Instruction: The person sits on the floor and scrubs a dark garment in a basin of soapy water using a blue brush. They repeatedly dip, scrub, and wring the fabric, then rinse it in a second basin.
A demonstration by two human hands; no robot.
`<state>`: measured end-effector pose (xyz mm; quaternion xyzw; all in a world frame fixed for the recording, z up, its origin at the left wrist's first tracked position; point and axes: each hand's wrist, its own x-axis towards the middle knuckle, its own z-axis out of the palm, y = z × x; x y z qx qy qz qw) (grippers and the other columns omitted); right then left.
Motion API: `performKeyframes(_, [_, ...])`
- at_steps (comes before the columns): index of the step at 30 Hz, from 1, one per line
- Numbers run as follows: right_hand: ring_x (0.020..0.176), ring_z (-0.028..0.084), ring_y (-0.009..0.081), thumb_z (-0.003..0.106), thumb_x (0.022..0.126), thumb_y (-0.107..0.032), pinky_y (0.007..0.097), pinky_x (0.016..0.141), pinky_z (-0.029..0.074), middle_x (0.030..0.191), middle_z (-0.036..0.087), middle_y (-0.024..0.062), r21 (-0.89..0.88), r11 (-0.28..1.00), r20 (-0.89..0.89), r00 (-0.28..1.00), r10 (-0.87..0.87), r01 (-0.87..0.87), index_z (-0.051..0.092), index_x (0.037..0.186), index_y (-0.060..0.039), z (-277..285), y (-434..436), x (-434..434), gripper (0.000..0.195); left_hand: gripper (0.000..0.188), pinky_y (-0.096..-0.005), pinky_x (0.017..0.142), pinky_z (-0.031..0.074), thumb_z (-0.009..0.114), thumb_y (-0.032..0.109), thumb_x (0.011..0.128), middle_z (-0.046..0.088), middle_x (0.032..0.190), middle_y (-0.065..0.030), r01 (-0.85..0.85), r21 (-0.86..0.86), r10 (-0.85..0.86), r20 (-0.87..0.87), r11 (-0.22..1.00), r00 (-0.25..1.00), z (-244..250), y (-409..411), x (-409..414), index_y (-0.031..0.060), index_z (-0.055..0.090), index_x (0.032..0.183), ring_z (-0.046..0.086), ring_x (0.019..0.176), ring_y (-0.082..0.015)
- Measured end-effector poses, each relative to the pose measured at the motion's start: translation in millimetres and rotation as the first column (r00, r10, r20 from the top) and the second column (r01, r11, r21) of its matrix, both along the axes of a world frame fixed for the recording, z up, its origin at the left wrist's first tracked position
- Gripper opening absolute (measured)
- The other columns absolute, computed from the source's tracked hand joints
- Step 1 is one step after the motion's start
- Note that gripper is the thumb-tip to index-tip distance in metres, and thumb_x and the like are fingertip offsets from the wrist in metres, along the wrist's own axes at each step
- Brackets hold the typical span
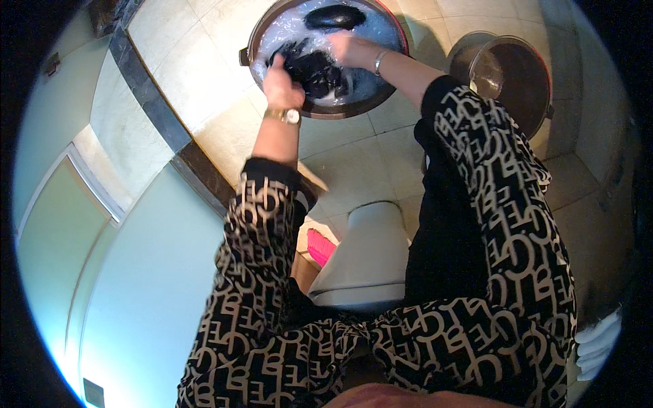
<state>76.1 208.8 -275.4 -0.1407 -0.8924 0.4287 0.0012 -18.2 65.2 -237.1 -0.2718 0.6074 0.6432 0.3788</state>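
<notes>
A dark round washtub (352, 109) stands on the tiled floor, holding bluish, sudsy water. Wet black cloth (314, 71) lies bunched in it, partly under the surface. My left hand (283, 86) grips the cloth at its left side, thumb on top. Just right of the cloth is my right hand (352, 49), blurred, with its fingers curled; whether cloth is inside them is hidden. A separate black bulge (334, 18), which looks like wet fabric, rises from the water near the tub's far side.
A second dark tub (525, 76) stands to the right. Between my legs is a pale pedestal (365, 250), with pink broom bristles (320, 246) beside it. A dark stone curb (153, 97) and a pale panel (148, 275) run along the left.
</notes>
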Motion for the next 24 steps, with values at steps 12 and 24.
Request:
performKeyframes(12, [0.066, 0.065, 0.0355, 0.044, 0.096, -0.033, 0.0449, 0.060, 0.054, 0.079, 0.066, 0.0169, 0.157, 0.987, 0.061, 0.997, -0.050, 0.040, 0.061, 0.114, -0.0160, 54, -14, 18, 0.030, 0.039, -0.0473, 0.104, 0.039, 0.031, 0.026, 0.101, 0.057, 0.124, -0.0151, -0.184, 0.348, 0.133, 0.166, 0.919, 0.977, 66, -13, 36, 0.0013, 0.051, 0.124, 0.054, 0.114, -0.0321])
performKeyframes(24, [0.065, 0.065, 0.0330, 0.052, 0.093, -0.031, 0.0429, 0.060, 0.052, 0.078, 0.066, 0.0192, 0.144, 0.986, 0.054, 0.994, -0.096, 0.087, 0.060, 0.123, -0.0232, 53, -15, 19, 0.032, 0.017, -0.0309, 0.080, 0.050, 0.050, 0.017, 0.096, 0.064, 0.098, -0.0063, 0.015, 0.206, 0.001, -0.080, 0.978, 0.997, 105, -21, 55, 0.0049, 0.057, 0.105, 0.061, 0.087, -0.0174])
